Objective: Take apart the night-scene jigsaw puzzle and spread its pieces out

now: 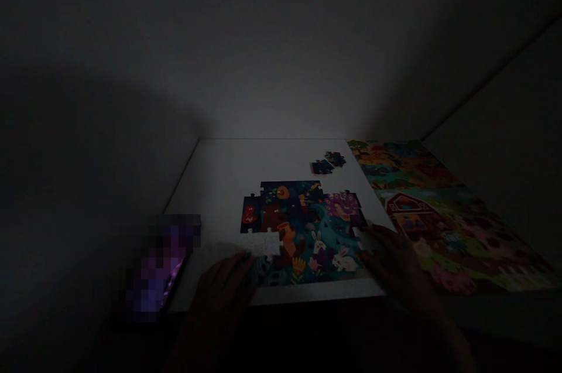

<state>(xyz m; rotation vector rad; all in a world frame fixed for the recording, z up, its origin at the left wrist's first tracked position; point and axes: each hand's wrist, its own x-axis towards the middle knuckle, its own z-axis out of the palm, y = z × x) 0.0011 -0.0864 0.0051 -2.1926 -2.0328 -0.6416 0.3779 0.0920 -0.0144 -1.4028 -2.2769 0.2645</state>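
Note:
A partly joined jigsaw puzzle [307, 226] with animals on a dark blue ground lies on a white board [219, 185]. It has gaps at its left side and corners. My left hand [226, 279] rests at the puzzle's lower left corner, fingers stretched out, nothing visible in them. At the right edge, my right hand [393, 250] touches the puzzle with its fingers apart; no piece shows between them. Two loose puzzle pieces, one dark blue [322, 167] and one patterned [335, 158], lie close together beyond the puzzle. The dim light hides finger detail.
To the right lies a colourful picture sheet [439, 226] with a red barn and animals. A blurred-out purple, glowing item [156, 273] is at the board's left edge. Grey walls [272, 68] rise behind and beside the board.

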